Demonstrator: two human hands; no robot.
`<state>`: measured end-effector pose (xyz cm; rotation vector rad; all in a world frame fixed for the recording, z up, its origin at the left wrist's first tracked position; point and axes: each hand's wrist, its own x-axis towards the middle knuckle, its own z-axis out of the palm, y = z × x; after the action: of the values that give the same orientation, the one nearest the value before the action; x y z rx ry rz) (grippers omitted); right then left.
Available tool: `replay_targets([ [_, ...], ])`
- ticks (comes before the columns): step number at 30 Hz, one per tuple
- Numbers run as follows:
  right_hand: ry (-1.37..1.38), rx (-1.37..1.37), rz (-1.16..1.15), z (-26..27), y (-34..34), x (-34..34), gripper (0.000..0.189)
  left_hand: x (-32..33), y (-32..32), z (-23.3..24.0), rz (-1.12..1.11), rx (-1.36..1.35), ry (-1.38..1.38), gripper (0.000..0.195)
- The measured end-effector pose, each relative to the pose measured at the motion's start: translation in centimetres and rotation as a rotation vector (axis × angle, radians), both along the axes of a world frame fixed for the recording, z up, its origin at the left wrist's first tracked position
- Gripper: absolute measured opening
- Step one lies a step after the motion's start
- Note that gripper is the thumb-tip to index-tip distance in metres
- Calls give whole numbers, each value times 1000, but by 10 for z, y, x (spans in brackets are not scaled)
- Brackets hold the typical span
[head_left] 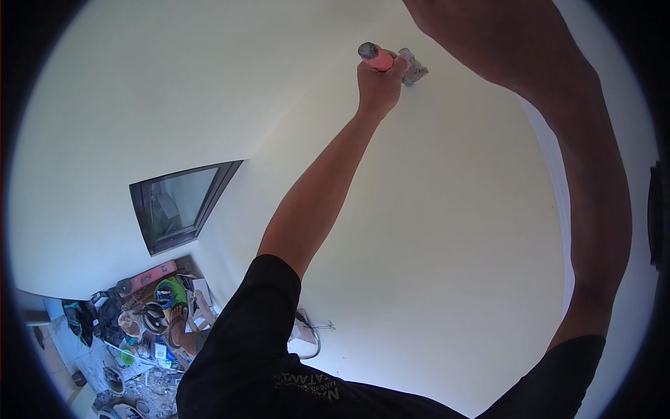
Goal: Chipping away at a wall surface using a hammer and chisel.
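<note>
My left hand (381,86) is closed around the pink handle (378,57) of a hand tool, whose grey end cap points towards me. Beside the fingers, a ragged patch of grey plaster or a coated blade (415,68) shows against the cream wall (429,209); which of the two it is cannot be told. My right arm reaches up along the right side and passes out at the top edge, so the right hand is not clearly visible.
A dark-framed window (183,204) is set at the left. Far below, by the wall corner, lie a red spirit level (149,278), a green container (171,293), buckets (113,379) and other clutter. A cable (318,343) hangs near the wall's lower part.
</note>
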<state>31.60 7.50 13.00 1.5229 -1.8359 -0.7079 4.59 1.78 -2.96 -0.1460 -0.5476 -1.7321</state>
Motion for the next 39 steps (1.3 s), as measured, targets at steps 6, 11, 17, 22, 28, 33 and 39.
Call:
replay_targets([
  [6,114,236,232,2,11,-88,31,-2,-12,-1,116,-75,-44,15],
  [11,16,227,-159,-3,-20,-38,34,-4,-18,-7,25,-20,-48,13],
  [17,-226,217,464,18,18,-63,34,-1,-17,5,-29,-72,-80,13],
  [22,199,246,-311,-1,-18,-34,35,-7,-19,-4,-55,-89,-28,15],
  [28,21,-87,135,5,-9,-26,35,5,-24,1,-57,-118,-102,15],
  [33,150,198,-433,10,-21,-50,37,-12,-44,-1,-35,-123,-74,16],
  [39,116,-213,336,17,-15,-17,34,-1,-30,6,-72,-163,-153,17],
])
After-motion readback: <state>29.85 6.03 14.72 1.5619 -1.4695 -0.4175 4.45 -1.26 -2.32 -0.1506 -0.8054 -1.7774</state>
